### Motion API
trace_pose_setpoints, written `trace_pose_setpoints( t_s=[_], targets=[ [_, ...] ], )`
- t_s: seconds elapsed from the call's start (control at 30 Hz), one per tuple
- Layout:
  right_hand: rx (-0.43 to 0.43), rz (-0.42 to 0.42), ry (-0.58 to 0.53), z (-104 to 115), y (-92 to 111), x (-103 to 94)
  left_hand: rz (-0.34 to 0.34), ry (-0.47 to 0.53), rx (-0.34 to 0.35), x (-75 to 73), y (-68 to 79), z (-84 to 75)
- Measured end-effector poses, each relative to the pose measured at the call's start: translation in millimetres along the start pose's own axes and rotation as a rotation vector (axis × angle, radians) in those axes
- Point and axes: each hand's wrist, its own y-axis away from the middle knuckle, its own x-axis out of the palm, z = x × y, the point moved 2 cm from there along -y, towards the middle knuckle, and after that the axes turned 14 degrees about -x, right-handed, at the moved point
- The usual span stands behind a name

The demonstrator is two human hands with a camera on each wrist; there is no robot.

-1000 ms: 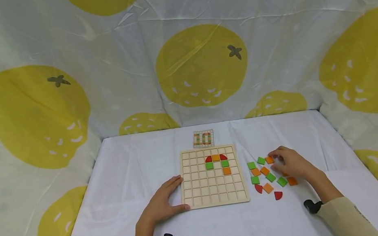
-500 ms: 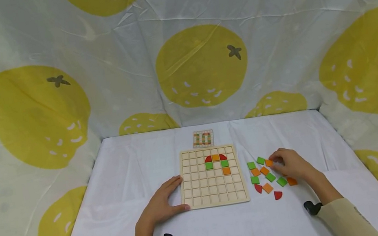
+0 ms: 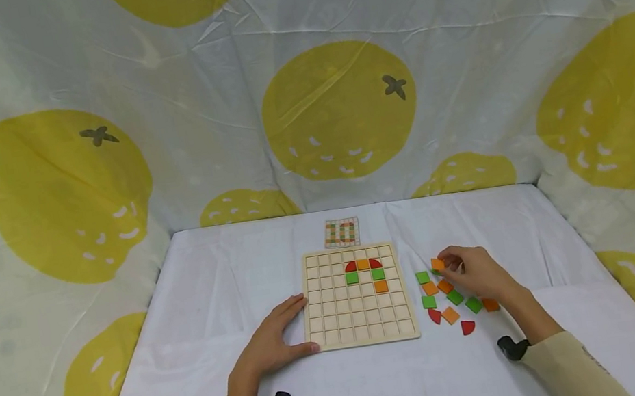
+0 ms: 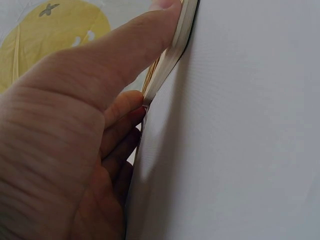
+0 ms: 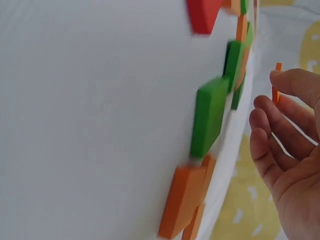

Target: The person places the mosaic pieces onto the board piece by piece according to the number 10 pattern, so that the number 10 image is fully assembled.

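A light wooden grid board lies on the white cloth; red, orange and green tiles form an arch in its upper right squares. My left hand touches its left side and near-left corner, fingers and thumb spread. In the left wrist view the thumb rests on the board's edge. My right hand pinches an orange square tile between thumb and fingertips. The right wrist view shows this tile edge-on, lifted off the cloth, with the other fingers loosely curled.
Right of the board several loose tiles lie scattered, among them a green square, an orange square and a red quarter-round. A small printed pattern card lies behind the board. Lemon-print cloth hangs around the table.
My right hand has picked up the orange square tile from the far side of the loose tiles and moved it slightly left. The left hand and board have not moved.
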Motion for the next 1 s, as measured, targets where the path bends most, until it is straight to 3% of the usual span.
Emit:
trace_pose_setpoints(
  t_s=[0.4,1.0],
  targets=[
    [-0.087,0.01,-0.092,40.1,-24.3,19.1,0.001,0.015,0.004,-0.4,-0.9,1.1],
    [-0.233,0.068,-0.153,93.8,-57.3,65.7,0.009,-0.001,0.001,1.9,-2.2,4.8]
  ],
)
